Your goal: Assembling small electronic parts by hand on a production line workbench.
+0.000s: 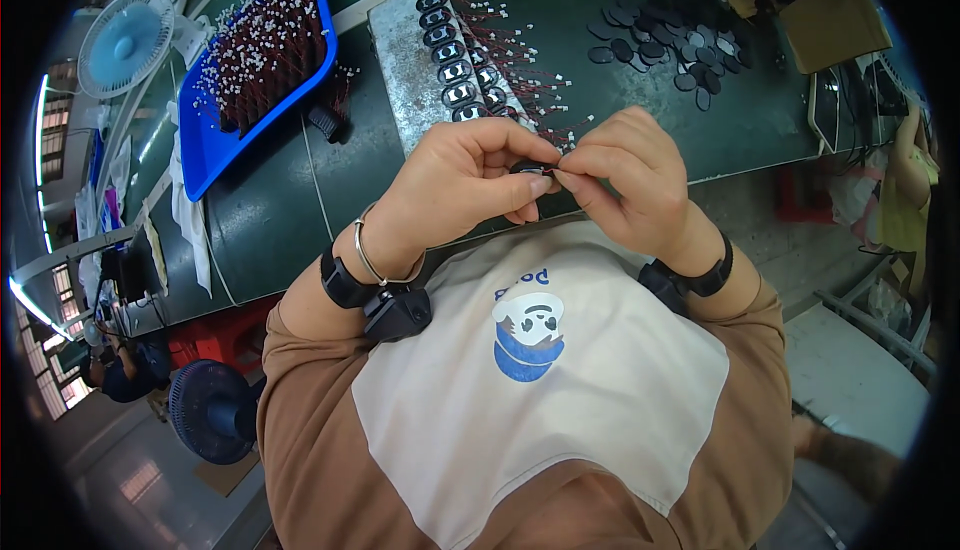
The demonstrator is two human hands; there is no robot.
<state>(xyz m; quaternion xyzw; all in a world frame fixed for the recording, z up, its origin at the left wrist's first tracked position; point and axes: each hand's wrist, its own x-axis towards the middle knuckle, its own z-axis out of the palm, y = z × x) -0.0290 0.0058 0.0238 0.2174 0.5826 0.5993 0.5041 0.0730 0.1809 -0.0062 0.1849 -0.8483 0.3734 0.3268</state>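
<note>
My left hand (478, 172) is closed in a pinch on a small black oval part (530, 166), held just above the near edge of the bench. My right hand (628, 172) meets it there, thumb and forefinger pressed together at the part's right edge. What those right fingertips grip is too small to make out. Just beyond my hands lies a grey metal plate (400, 55) bearing a row of black oval parts (446, 52) with pale markings. Thin dark red wires (510, 75) run from them to the right, ending in small white connectors.
A blue tray (205, 155) at the far left is heaped with wired parts and white connectors. Loose black and grey oval pieces (690, 45) lie scattered on the green bench (750, 130) at right. Behind them stands an open cardboard box (835, 30). A fan (125, 45) stands beyond the tray.
</note>
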